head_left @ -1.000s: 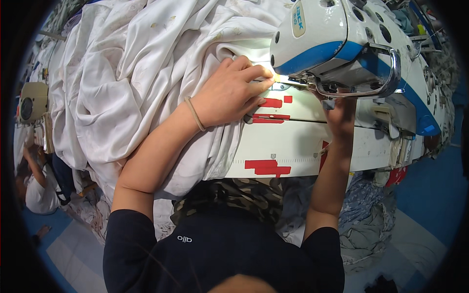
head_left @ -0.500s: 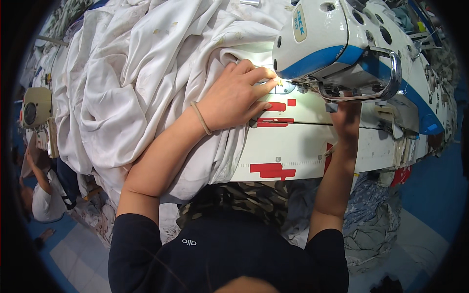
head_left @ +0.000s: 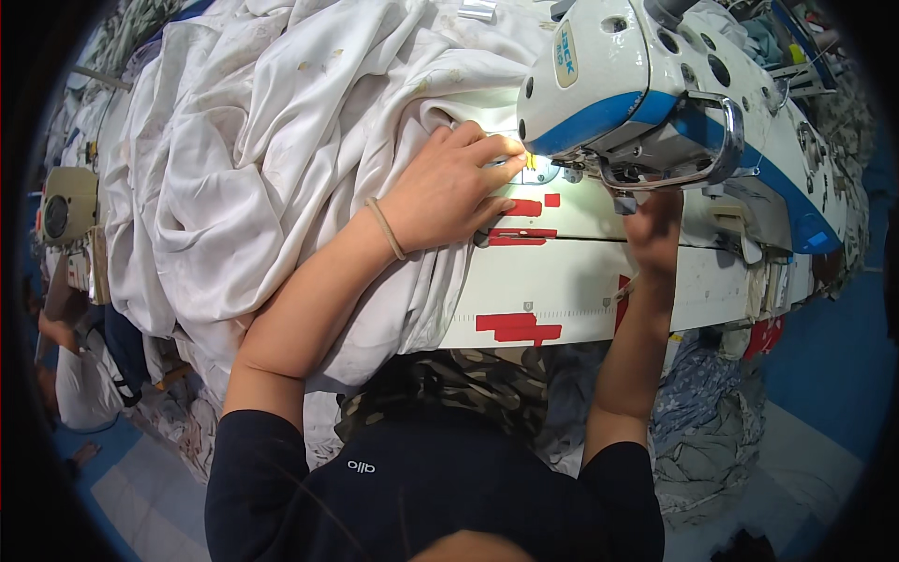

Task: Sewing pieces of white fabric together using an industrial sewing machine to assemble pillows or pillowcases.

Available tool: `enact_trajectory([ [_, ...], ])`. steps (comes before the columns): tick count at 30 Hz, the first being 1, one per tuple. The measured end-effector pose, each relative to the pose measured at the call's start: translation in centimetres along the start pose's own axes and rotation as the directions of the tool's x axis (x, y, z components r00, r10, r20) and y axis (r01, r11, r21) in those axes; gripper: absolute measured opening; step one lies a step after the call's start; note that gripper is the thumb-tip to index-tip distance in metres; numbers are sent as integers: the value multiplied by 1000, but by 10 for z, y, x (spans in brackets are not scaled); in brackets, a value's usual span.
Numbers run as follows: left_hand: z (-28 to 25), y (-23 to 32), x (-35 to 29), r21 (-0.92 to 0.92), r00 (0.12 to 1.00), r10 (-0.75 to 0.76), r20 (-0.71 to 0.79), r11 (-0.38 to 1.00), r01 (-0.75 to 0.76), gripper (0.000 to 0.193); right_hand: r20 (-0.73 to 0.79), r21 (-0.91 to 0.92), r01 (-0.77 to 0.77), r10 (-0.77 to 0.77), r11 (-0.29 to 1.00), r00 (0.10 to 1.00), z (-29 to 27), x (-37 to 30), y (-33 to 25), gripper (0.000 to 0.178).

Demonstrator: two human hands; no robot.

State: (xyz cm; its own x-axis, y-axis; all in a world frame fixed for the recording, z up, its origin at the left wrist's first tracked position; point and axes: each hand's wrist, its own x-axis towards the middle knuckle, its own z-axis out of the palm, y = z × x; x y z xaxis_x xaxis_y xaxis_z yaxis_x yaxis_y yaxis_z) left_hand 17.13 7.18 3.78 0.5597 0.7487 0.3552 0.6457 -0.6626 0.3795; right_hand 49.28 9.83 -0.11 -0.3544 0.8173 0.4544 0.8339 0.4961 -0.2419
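My left hand (head_left: 453,190) rests over the edge of a heap of white cloth (head_left: 225,178). Its forefinger and middle fingertips come together beside the needle plate (head_left: 541,172), under the lit front of a white and blue sewing machine (head_left: 595,84). The thumb lies lower, apart from them, close to red tape (head_left: 520,208). What the fingertips pinch, if anything, is too small to make out. My right hand (head_left: 653,225) reaches beneath the machine head, behind its curved metal guard (head_left: 729,150); its fingers are hidden there.
Red tape strips (head_left: 517,327) mark the white machine table (head_left: 581,290) near its front edge. Grey and patterned cloth (head_left: 707,412) hangs below on the right. At far left are a beige machine part (head_left: 68,206) and another person's white sleeve (head_left: 86,384).
The machine and table sit slightly further left in the picture, as the view has shifted. Both hands keep nearly the same places. The other person's arm at far left has moved.
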Motion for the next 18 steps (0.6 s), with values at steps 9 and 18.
enact_trajectory([
  [9, 0, -1, 0, 17, 1000, 12, -15, 1000, -12, 40, -58, 286, -115, 137, 951, 989, -14, 19, -18, 37],
  [18, -21, -23, -25, -123, 919, -26, -394, 992, -24, 34, 87, 635, -117, 80, 764, 993, -20, -2, -143, 31],
])
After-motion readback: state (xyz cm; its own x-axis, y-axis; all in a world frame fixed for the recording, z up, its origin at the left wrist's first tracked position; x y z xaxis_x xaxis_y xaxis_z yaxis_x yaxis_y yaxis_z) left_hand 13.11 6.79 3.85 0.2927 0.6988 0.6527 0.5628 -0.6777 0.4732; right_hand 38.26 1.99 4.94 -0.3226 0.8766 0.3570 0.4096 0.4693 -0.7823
